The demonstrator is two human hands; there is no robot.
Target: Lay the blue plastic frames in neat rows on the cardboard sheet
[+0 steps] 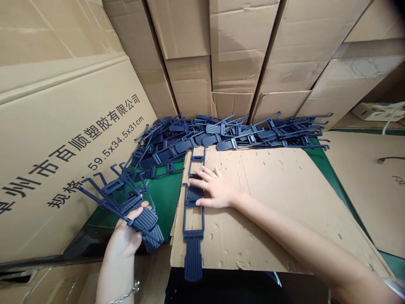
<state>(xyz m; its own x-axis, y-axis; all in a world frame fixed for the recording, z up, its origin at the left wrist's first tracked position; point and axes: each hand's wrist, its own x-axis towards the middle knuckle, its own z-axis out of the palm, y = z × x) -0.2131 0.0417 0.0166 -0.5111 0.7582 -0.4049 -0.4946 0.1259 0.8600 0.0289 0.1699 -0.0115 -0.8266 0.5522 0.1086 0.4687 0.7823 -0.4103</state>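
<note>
Several dark blue plastic frames (150,219), each with a ribbed flat tongue and thin hooked arms, are gripped in a bunch by my left hand (126,232). Over the cardboard, my right hand (217,188) is open, its fingers spread across an upper blue frame (198,158). Below that hand, a nearer blue frame (193,234) lies lengthwise along the left edge of the cardboard, its ribbed tongue sticking out past the front edge. Where the two frames meet is partly hidden by my fingers.
Along the back, a tangled heap of like frames (230,133) lies against stacked cardboard boxes (186,84). A large printed carton (79,126) stands at the left. Flat cardboard (268,202) covers part of the green tabletop (169,194). A white power strip (376,112) sits at the right.
</note>
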